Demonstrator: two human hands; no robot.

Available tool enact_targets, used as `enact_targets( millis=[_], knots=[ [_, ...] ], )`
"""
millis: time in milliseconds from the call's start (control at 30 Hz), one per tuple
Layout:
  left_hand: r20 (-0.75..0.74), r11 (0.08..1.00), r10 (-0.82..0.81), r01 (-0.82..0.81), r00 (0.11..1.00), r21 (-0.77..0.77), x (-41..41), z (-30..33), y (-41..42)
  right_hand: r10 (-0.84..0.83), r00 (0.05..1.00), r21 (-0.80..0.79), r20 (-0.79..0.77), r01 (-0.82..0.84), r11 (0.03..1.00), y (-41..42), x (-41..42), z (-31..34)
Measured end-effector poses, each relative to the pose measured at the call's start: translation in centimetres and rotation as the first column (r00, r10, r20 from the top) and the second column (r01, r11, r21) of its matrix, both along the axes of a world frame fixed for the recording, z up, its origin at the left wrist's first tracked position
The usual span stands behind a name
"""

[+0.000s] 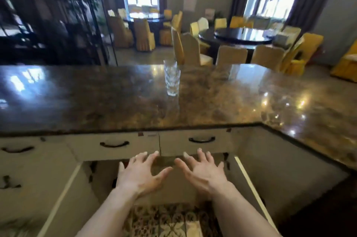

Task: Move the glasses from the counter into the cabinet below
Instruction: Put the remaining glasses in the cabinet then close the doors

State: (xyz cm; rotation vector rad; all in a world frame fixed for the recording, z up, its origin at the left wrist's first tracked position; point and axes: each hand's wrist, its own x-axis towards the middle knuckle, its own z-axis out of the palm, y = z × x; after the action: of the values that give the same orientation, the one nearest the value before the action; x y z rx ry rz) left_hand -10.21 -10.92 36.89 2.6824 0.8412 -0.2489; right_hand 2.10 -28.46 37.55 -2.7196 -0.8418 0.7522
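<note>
A stack of clear cut-glass tumblers stands upright near the middle of the brown stone counter. Below the counter's front edge the cabinet is open, both doors swung out toward me. My left hand and my right hand hover side by side in front of the cabinet opening, palms down, fingers spread, nothing in either. Both hands are well below and in front of the glasses. The cabinet's inside is dark and mostly hidden behind my hands.
Cream drawers with black handles run under the counter. The counter turns toward me on the right. The open doors flank my arms. Patterned floor tiles lie below. Dining tables and yellow chairs stand beyond.
</note>
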Motion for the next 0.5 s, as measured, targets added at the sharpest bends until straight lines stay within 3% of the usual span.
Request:
enact_targets(
  millis=[333,500],
  knots=[
    [0.359,0.966,-0.089,-0.008,0.929,0.259,3.5,15.6,6.2,-0.062,0.915,0.234,0.398,-0.036,0.972,2.1,4.1,14.6],
    [0.371,0.925,-0.161,0.009,0.915,0.379,5.0,17.7,8.2,-0.067,0.877,0.226,0.476,-0.048,0.973,3.9,5.5,17.6]
  ],
)
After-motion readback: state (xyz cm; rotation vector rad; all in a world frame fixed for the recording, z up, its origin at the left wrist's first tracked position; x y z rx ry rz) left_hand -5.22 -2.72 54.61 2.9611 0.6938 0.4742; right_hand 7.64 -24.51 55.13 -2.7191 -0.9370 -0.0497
